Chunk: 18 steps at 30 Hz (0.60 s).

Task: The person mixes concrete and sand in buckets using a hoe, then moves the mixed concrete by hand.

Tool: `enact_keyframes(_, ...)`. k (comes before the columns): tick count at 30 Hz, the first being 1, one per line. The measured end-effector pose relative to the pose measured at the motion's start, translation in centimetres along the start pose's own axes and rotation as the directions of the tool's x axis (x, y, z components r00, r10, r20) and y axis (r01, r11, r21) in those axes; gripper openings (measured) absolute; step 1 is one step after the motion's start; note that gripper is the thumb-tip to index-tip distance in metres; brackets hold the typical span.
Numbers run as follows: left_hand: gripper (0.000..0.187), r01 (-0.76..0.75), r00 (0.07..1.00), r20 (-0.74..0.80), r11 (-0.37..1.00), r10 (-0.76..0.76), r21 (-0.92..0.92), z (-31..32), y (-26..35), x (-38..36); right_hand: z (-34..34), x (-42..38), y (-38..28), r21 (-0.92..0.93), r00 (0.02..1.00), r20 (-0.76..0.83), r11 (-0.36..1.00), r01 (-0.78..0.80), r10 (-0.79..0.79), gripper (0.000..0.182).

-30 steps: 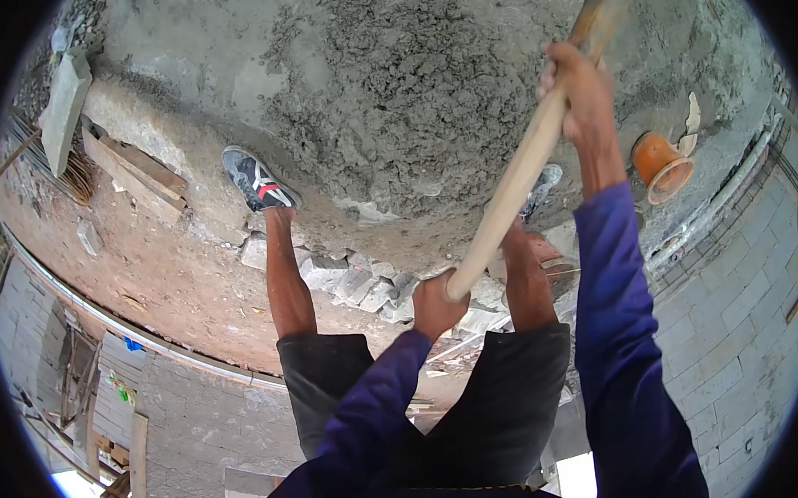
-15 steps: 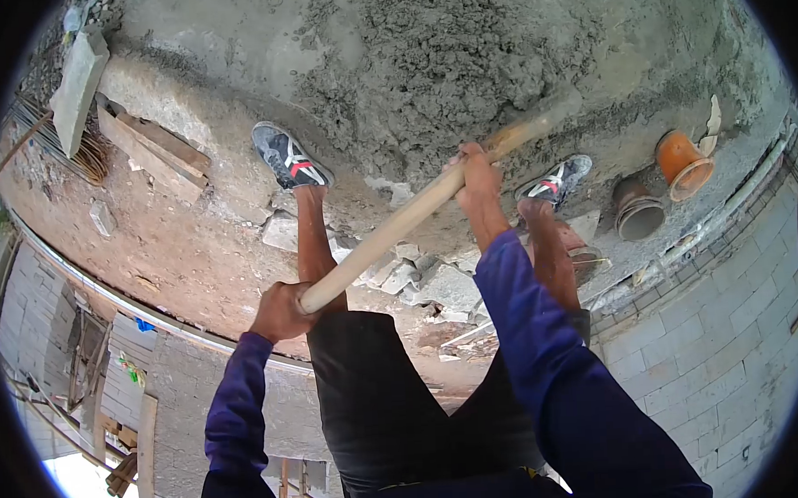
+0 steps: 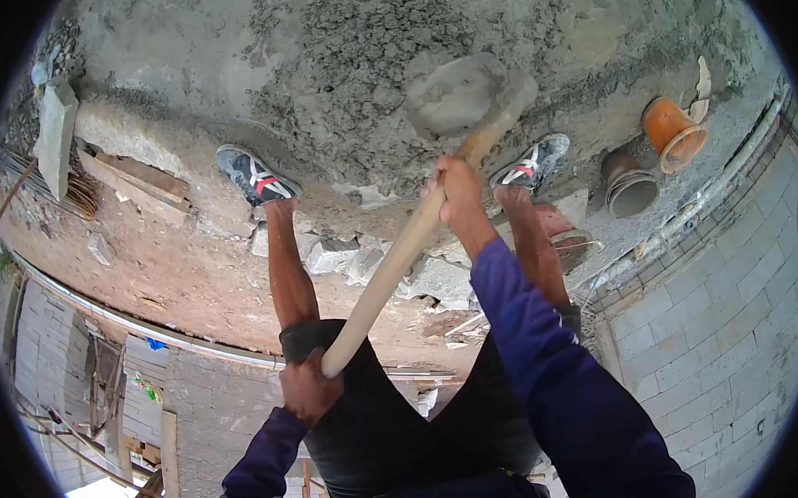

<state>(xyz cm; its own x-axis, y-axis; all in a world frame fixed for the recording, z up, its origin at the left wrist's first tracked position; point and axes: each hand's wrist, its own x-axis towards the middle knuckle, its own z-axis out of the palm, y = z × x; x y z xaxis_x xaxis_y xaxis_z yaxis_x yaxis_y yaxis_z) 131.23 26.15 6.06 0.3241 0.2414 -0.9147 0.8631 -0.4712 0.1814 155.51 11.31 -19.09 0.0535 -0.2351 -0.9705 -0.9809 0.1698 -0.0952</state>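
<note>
Holding a long wooden handle point(image 3: 384, 276) in both hands: closed round its butt end, in front of the black shorts point(image 3: 397, 409), with the left hand point(image 3: 312, 386), and wrapped snugly higher up with the right hand point(image 3: 461, 193). Cannot make out every finger of the left hand, dim against the dark cloth. Slanting away from the body toward the wet grey mix point(image 3: 339, 91), blurred at the far end. Just beside that end, a rounded grey head point(image 3: 450, 95), hard to tell from the mix by colour; cannot tell the join or the depth. Cut off by the upper edge: the mix. Near the right shoe point(image 3: 533, 161), a grey bucket point(image 3: 628, 186), mostly unreadable inside, and beside it an orange pot point(image 3: 670, 130).
</note>
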Motion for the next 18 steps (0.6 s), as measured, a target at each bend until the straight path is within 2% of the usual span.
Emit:
enact_keyframes(1, 0.018, 0.036, 0.999, -0.013, 0.999, -0.036, -0.028, 1.8, 3.0, 2.0, 1.0, 2.2, -2.7, -0.098, 1.000, -0.003, 0.995, -0.015, 0.015, 0.005)
enact_keyframes(3, 0.019, 0.094, 0.996, -0.009, 0.994, -0.094, -0.055, 5.6, 6.6, 5.8, 2.2, 5.3, -7.3, -0.183, 0.994, 0.016, 0.977, 0.109, -0.108, 0.005)
enact_keyframes(7, 0.020, -0.084, 0.996, -0.029, 0.955, 0.079, -0.283, 12.1, 12.7, 10.5, 0.1, 5.7, -16.8, -0.189, 0.922, 0.101, 0.902, 0.388, -0.375, 0.007)
enact_keyframes(11, 0.020, -0.246, 0.965, -0.021, 0.882, 0.260, -0.402, 15.7, 17.1, 13.8, -4.5, 3.3, -24.9, -0.210, 0.766, 0.034, 0.745, 0.633, -0.642, 0.014)
enact_keyframes(14, 0.021, -0.252, 0.955, 0.037, 0.868, 0.296, -0.428, 13.4, 18.8, 15.9, -6.8, 5.0, -27.9, -0.242, 0.766, -0.005, 0.744, 0.622, -0.642, 0.015)
enact_keyframes(15, 0.021, -0.255, 0.954, 0.038, 0.870, 0.298, -0.423, 12.4, 18.4, 15.8, -7.1, 6.8, -27.8, -0.224, 0.805, -0.034, 0.789, 0.572, -0.593, 0.013)
enact_keyframes(16, 0.025, -0.210, 0.960, 0.093, 0.897, 0.265, -0.389, 11.2, 17.7, 15.8, -7.4, 8.2, -26.8, -0.204, 0.839, -0.060, 0.829, 0.520, -0.541, 0.012)
enact_keyframes(18, 0.031, -0.101, 0.969, 0.189, 0.954, 0.158, -0.282, 9.2, 15.3, 14.0, -7.6, 10.5, -20.6, -0.263, 0.917, -0.007, 0.886, 0.382, -0.398, 0.010)
